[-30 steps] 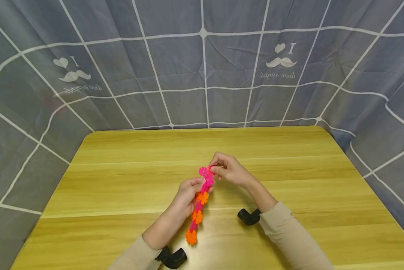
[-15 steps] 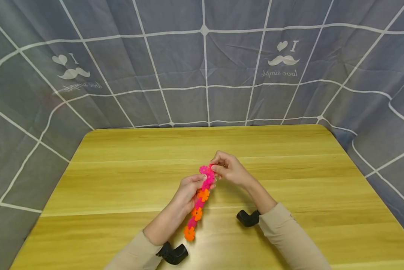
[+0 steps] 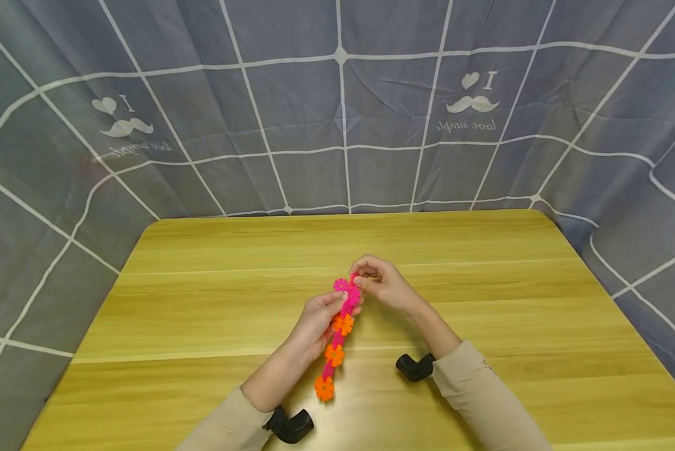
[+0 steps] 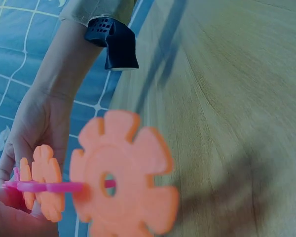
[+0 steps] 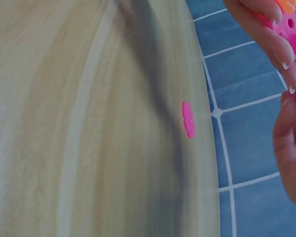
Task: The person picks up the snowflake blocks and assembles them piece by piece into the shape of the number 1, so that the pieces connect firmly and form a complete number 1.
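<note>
A chain of interlocking snowflake discs (image 3: 334, 355), orange and pink by turns in its lower part and all pink at the top, slants across the middle of the head view. My left hand (image 3: 314, 322) grips it near its pink upper part, thumb on top. With thumb and fingertips, my right hand (image 3: 387, 287) pinches a pink disc (image 3: 355, 277) at the upper end, mostly hidden by the fingers. Another pink disc (image 3: 340, 285) sticks out to the left there. The chain's lowest orange disc (image 4: 126, 173) looms large in the left wrist view.
The hands work above a wooden table (image 3: 202, 282). A small pink piece (image 5: 188, 120) shows against the tabletop in the right wrist view. Black wrist mounts (image 3: 413, 368) sit at both sleeves. A grey checked curtain (image 3: 298, 113) stands behind the table.
The chain's lower end has swung a little left, then back right. Both hands keep their grips and have barely moved.
</note>
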Motion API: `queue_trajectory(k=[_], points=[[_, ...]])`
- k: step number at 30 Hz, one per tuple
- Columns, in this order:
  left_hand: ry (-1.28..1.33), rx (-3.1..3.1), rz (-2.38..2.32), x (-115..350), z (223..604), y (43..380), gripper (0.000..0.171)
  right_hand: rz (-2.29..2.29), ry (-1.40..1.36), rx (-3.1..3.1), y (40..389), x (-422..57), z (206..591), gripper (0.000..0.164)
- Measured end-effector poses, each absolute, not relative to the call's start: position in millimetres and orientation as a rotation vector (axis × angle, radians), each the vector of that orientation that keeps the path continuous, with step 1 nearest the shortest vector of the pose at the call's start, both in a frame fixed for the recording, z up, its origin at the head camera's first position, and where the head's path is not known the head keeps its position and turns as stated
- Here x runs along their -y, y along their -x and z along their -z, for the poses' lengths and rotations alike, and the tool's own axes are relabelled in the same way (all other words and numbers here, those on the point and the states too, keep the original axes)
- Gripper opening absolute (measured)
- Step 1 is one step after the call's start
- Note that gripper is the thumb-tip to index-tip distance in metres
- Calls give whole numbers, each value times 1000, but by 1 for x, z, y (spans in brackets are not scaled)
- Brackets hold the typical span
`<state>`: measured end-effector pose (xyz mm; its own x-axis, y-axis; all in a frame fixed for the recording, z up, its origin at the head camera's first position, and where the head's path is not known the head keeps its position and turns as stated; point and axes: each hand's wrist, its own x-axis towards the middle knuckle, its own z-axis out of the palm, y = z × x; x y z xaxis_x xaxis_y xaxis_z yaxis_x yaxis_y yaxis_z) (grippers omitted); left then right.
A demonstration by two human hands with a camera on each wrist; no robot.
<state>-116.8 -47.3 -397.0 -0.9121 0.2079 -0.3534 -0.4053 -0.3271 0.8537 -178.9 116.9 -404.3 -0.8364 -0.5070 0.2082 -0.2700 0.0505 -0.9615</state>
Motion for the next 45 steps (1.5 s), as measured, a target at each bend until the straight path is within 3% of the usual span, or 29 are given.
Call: queue_trajectory(k=[28, 45], points=[[174, -1559, -2200, 49, 396, 121, 42, 1813, 825, -2175, 178, -112, 409, 16], [350, -1575, -2274, 58, 399, 128, 37, 1754, 618, -2219, 192, -109, 420, 25]])
